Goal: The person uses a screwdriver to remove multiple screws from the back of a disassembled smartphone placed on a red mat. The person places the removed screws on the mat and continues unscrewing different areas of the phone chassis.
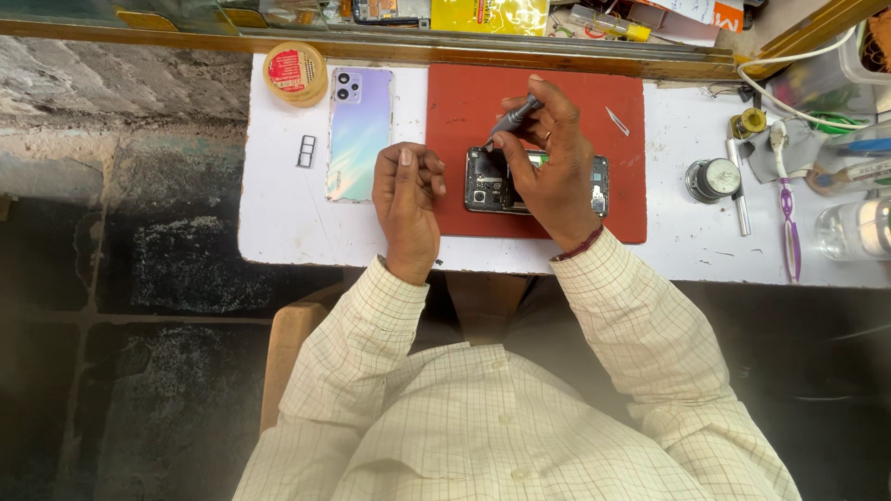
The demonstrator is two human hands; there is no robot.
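An opened phone (pixel 489 186) with its back removed lies on a red mat (pixel 464 102), its inner parts showing. My right hand (pixel 554 158) rests over the phone and grips a small grey screwdriver (pixel 512 119), its tip pointing down at the phone's upper left part. My left hand (pixel 406 195) sits at the mat's left edge beside the phone, fingers curled in a loose fist with nothing visible in it. The phone's shiny pastel back cover (pixel 358 133) lies to the left on the white tabletop (pixel 278 223).
A round yellow tin (pixel 294 72) and a small black tray frame (pixel 305 151) lie near the back cover. To the right are a pointed pick (pixel 617 121), a round dial gauge (pixel 715 178), a purple toothbrush (pixel 788 209), a metal rod (pixel 738 195) and white cables (pixel 789 102).
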